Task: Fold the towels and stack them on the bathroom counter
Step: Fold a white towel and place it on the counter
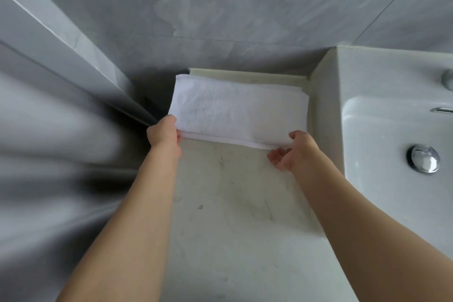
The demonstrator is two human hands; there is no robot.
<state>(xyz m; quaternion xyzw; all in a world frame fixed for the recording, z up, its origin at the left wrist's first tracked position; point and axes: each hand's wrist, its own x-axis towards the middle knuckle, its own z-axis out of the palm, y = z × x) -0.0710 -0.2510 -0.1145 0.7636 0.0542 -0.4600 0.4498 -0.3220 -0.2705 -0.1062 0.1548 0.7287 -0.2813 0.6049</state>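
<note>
- Two bare forearms reach forward from the bottom edge over the pale marbled desk (232, 216), which runs away from the viewer toward the wall.
- The left hand (163, 133) grips the near left corner of the white towel (235, 110); its thumb lies on top of the cloth and its fingers (179, 135) curl beneath the edge.
- The right hand (297, 151) holds the near right corner of the same towel, thumb over the hem; the other fingers are loosely curled below the edge, with their tips showing just under the cloth.
- The towel is folded into a long band lying crosswise at the far end of the desk, with layered edges visible along its near side and at its far right end. Its left end reaches the desk's left edge, and its right end lies close to the raised side of the basin.
- The white basin (392, 95) sits to the right, with a chrome drain plug (423, 158) in its bowl.
- Behind the towel rises the grey tiled wall (245, 7).
</note>
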